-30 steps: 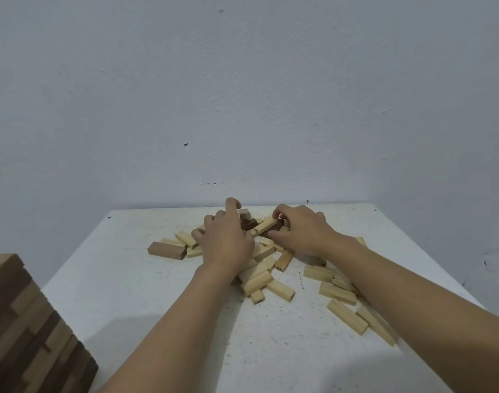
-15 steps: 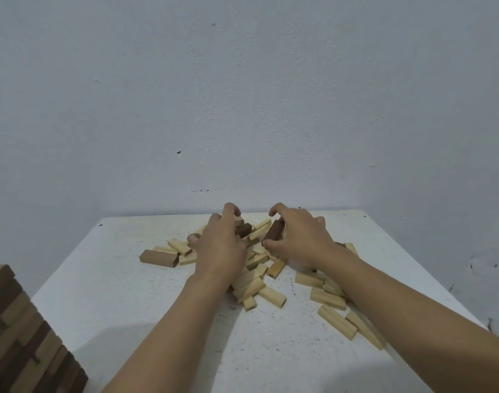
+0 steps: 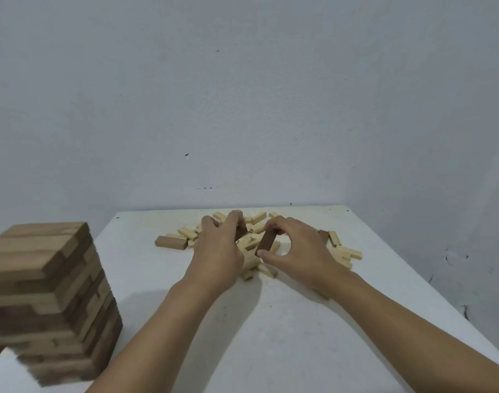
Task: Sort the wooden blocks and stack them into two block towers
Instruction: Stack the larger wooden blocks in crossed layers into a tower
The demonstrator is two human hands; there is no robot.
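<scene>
White scuffed table (image 3: 271, 350) against pale grey wall (image 3: 242, 95)

We saw pale blocks (image 3: 346, 252) scattered flat at twelve o'clock, one dark block (image 3: 265, 245) tilted above them, a mixed tower (image 3: 44, 293) standing at eight.

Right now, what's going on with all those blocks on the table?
A person is sorting wooden blocks on a white table. The right hand pinches a dark brown block just above the pile of pale blocks. The left hand curls round a second dark block beside it. One tall tower already stands at the near left.
</scene>
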